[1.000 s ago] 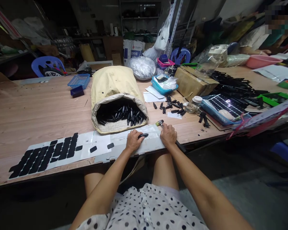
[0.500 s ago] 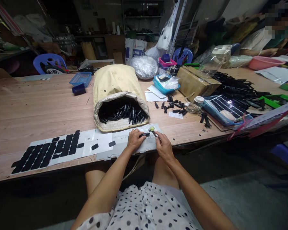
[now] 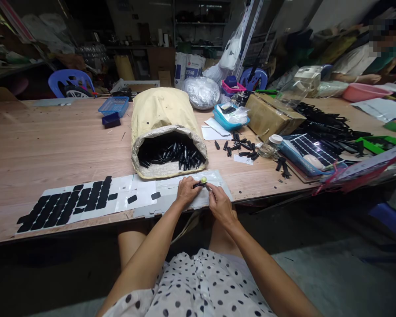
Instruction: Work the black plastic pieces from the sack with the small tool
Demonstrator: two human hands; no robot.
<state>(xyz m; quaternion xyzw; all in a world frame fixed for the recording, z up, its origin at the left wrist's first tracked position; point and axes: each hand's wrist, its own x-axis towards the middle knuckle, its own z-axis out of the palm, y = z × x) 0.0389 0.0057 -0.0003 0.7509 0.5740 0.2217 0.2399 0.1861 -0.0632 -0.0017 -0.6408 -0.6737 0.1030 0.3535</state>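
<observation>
My left hand (image 3: pixel 186 190) is closed on a small black plastic part (image 3: pixel 197 185), low over a grey-white board (image 3: pixel 166 204) at the table edge. From the right, my right hand (image 3: pixel 220 201) pinches a thin tool with a round yellow-green end (image 3: pixel 203 180). That end is at the black part; whether they touch I cannot tell. Just behind my hands lies a cream sack (image 3: pixel 161 108), its mouth toward me, with many black plastic parts (image 3: pixel 185 156) inside. Left of my hands, white sheets (image 3: pixel 119 189) carry rows of black rounded patches (image 3: pixel 64 209).
Loose black pieces (image 3: pixel 244 145) lie right of the sack, near a blue basket (image 3: pixel 229 125) and a cardboard box (image 3: pixel 270 116). Farther right is a blue tray (image 3: pixel 290 154) holding a solar panel. A co-worker's arm (image 3: pixel 359 78) shows at the back right.
My right hand has moved left, bringing the yellow-green end of the tool to the black part in my left hand. The view has shifted slightly.
</observation>
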